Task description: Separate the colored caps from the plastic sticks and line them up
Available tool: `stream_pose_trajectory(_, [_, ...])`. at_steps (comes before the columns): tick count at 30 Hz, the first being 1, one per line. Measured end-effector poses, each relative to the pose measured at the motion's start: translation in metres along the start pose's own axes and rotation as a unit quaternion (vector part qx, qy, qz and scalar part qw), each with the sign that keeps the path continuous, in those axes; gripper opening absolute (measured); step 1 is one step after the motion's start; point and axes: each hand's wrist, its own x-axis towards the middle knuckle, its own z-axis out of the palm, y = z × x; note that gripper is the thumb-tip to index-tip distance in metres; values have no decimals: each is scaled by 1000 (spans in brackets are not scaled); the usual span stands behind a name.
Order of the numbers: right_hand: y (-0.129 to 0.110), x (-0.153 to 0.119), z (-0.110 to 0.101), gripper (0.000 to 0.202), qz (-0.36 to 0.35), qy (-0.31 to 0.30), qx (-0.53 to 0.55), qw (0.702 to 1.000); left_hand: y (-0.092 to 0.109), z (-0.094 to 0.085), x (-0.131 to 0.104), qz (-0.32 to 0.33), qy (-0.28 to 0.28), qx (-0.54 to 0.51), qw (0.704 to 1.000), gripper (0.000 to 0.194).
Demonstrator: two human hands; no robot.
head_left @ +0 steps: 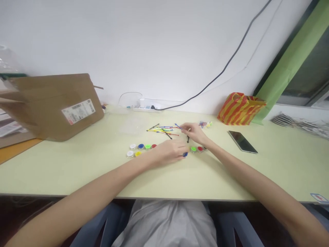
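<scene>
My left hand (172,151) is closed over the table, its fingertips on a small blue-topped round piece (185,154). Beyond it, my right hand (195,133) pinches at the end of a short blue stick (178,126) with pointed, arrow-like tips. A black stick (188,139) stands out just below the right fingers. Left of that hand lies a loose pile of thin coloured sticks (164,130), yellow, red, black and others. Round pieces with clear bases flank the left hand, among them a white one (133,146), a green one (193,149) and a red one (200,149). Some are hidden behind my hand.
A cardboard box (59,106) stands at the left. A power strip (146,109) lies against the wall. On the right are a small bag of coloured bits (205,124), a phone (242,141) and a red-yellow striped bag (238,109). The table's front edge is near my lap.
</scene>
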Motion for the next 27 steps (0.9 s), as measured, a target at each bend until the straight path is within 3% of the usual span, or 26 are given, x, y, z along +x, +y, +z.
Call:
stream_pose_trajectory(5, [-1,25,20,33,-48,3,-82,995,23,1,7,26,-52,23,998,10])
stream_pose_trajectory(8, [-12,25,17,45,-80,15,-100,992,31,-3,10,32,-62,46,997,11])
stream_pose_trajectory(13, [-26,-11,-6,44,-126,11,-159,979,29,-4,8,40,-50,52,997,13])
stream_pose_trajectory(18, [-24,-43,-16,43,-146,11,-212,966,14,-5,4,28,-53,0,998,15])
stream_pose_trajectory(22, [-25,-44,-18,37,-145,46,-175,973,9,-31,-10,-32,-69,-76,994,9])
stream_pose_trajectory(27, [-30,-44,-19,35,-134,50,-162,976,5,-74,-45,-126,-107,-44,985,15])
